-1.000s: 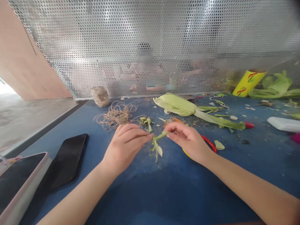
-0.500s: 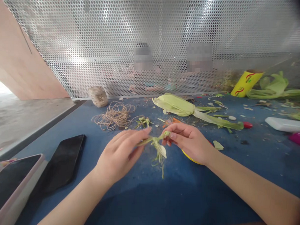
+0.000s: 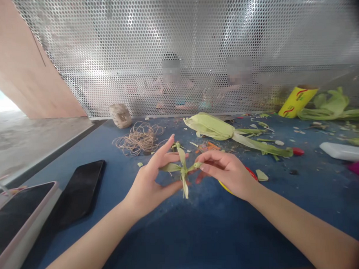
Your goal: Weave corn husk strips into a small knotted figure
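Between both hands I hold a small cross-shaped knot of green corn-husk strips above the blue table. My left hand pinches its left strip between thumb and fingers, the index finger stretched upward. My right hand is closed in a pinch on the right strip. One strip points up and another hangs down from the knot. A second small husk knot lies on the table just beyond my fingers.
A corn husk lies beyond my hands, a coil of twine and a twine ball at the back left. A black phone and a tablet lie left. Red-and-yellow scissors peek from under my right hand. Behind a perforated metal screen sit two people.
The husk strips, hanging loose before, now spread into a cross shape. My left hand has opened its index finger upward and turned palm toward me.
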Tool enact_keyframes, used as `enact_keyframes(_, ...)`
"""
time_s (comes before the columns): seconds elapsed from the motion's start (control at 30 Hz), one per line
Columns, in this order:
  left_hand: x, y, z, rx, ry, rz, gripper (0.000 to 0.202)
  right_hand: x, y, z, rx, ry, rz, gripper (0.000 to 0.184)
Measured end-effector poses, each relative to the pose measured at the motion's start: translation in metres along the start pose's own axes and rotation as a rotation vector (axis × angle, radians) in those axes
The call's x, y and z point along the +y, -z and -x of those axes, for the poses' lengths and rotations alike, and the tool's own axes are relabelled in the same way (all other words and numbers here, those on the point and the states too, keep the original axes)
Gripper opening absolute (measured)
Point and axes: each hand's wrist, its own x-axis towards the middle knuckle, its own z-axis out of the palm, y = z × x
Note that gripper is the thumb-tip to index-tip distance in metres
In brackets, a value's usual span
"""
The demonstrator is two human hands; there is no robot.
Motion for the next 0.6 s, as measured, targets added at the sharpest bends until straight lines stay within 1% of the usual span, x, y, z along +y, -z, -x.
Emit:
enact_keyframes(0.13, 0.0022, -0.0033, 0.0004, 0.030, 0.054, 0.198, 0.093, -0.0044, -0.0033, 0.0021, -0.016, -0.022, 0.091, 0.008)
enact_keyframes(0.2, 0.0044, -0.0038, 0.0005, 0.051, 0.076, 0.228, 0.098, -0.0048, -0.0041, 0.0030, -0.015, -0.031, 0.149, 0.009)
enact_keyframes(0.33, 0.0066, -0.0025, -0.0003, 0.108, 0.129, 0.123, 0.101, -0.0049, -0.0048, 0.0042, 0.011, -0.007, 0.301, 0.009)
enact_keyframes(0.43, 0.0069, 0.0000, -0.0026, 0.063, 0.222, 0.062, 0.101, -0.0053, -0.0048, 0.0046, 0.034, 0.023, 0.394, 0.007)
enact_keyframes(0.5, 0.0070, 0.0013, -0.0045, 0.032, 0.301, 0.077, 0.100, -0.0046, -0.0044, 0.0045, 0.037, 0.014, 0.382, 0.006)
enact_keyframes(0.6, 0.0070, 0.0018, -0.0072, 0.027, 0.375, 0.195, 0.098, -0.0017, -0.0033, 0.0032, 0.021, -0.013, 0.252, 0.008)
